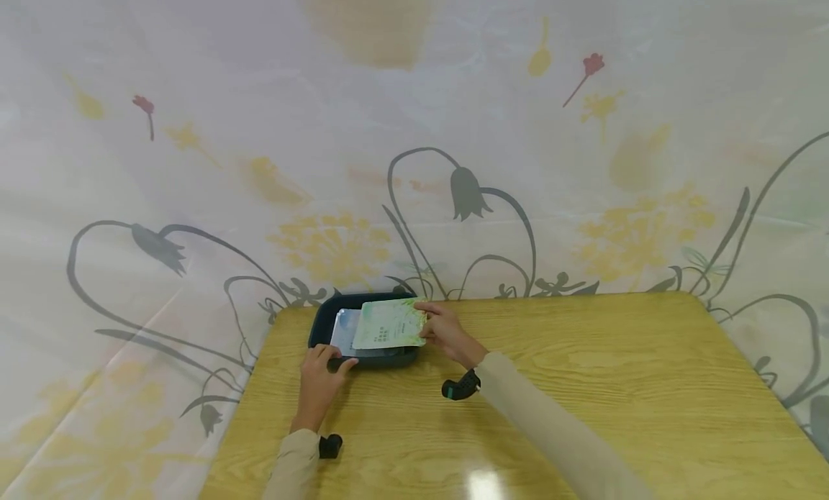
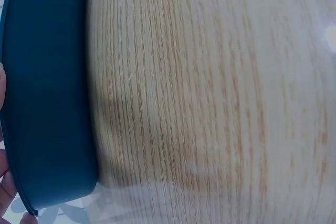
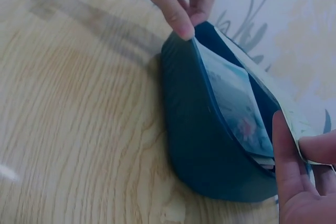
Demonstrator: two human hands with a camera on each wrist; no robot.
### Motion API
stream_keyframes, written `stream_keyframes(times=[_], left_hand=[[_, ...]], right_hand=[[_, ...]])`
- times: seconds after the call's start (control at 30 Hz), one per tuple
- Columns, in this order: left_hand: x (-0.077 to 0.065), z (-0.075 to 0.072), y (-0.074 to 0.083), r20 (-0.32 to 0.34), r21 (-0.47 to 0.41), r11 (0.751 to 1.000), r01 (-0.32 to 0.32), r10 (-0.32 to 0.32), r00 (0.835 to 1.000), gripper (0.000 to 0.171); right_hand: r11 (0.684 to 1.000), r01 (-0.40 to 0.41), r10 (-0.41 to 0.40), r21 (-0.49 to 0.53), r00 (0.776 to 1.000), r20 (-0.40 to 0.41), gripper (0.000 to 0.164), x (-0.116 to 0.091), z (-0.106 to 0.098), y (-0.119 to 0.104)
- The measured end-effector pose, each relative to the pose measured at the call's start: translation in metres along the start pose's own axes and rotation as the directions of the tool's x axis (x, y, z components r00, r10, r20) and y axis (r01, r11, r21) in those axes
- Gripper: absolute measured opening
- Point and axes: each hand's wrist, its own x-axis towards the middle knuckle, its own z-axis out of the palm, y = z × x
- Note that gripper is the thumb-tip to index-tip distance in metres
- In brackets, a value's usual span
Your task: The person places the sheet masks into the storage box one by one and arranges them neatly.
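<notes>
A dark teal plastic bin (image 1: 320,332) stands near the table's back edge, at the left. My right hand (image 1: 447,333) pinches a pale green flat packet (image 1: 391,323) with printed text by its right edge, thumb against fingers. That packet slants over the bin's opening. Inside lies a blue-white packet (image 1: 345,330), partly covered by the green one; the right wrist view shows a flower-printed packet (image 3: 236,100) there. At the bin's near left corner, my left hand (image 1: 317,378) grips the rim, thumb on the outer wall (image 3: 210,145).
The bin sits on a wood-grain table (image 1: 583,370) that stretches to the right. Behind it hangs a pale wall covering (image 1: 505,126) with flower prints. Black cameras (image 1: 461,386) are strapped to both wrists.
</notes>
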Motion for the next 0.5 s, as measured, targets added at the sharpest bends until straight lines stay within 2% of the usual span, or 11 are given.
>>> stream_keyframes(times=[0.27, 0.4, 0.5], left_hand=[[0.000, -0.002, 0.003, -0.007, 0.002, 1.000, -0.001, 0.001, 1.000, 0.032], [0.001, -0.002, 0.005, -0.001, 0.005, 1.000, 0.014, -0.014, 1.000, 0.031], [0.001, -0.002, 0.007, 0.009, 0.000, 1.000, 0.028, -0.028, 1.000, 0.030]], right_hand=[[1.000, -0.007, 0.006, -0.022, 1.000, -0.018, 0.062, 0.006, 0.022, 0.003], [1.000, -0.011, 0.010, -0.028, 0.999, -0.042, 0.061, 0.008, 0.034, 0.002], [0.999, -0.007, 0.006, -0.039, 1.000, -0.028, 0.059, 0.006, 0.042, -0.002]])
